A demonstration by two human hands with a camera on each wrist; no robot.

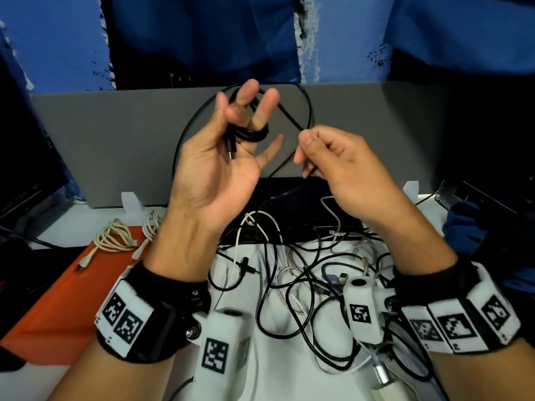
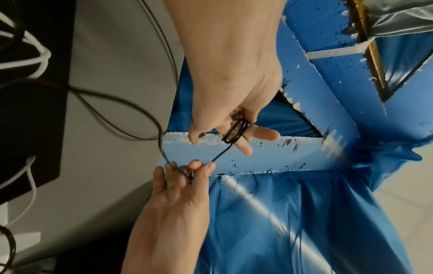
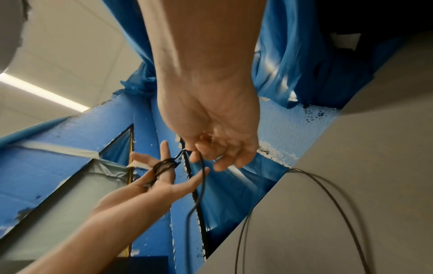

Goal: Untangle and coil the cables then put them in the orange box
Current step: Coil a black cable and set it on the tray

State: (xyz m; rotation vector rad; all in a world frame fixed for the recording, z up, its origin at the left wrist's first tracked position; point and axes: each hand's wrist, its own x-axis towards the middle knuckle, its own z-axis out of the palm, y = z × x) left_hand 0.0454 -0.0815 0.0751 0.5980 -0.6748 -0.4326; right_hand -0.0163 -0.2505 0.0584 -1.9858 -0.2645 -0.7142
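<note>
The black cable [image 1: 307, 111] looks thin, light and limp, so it should bend wherever it is led and spring loose if let go; I judge it is best pinched close to the coil, where a short run keeps each turn tight, and away from the plug. Its wound turns sit round the two middle fingers [image 1: 246, 95] of the left hand [image 1: 220, 163], which is raised palm up with fingers straight and spread, the plug end hanging against the palm. Just beside it, the right hand [image 1: 341, 169] pinches the free run between thumb and curled fingers. Below both wrists lies the tangle of cables [image 1: 292, 285]; the orange box [image 1: 72, 299] sits outside the left wrist, holding coiled pale cables [image 1: 114, 237].
</note>
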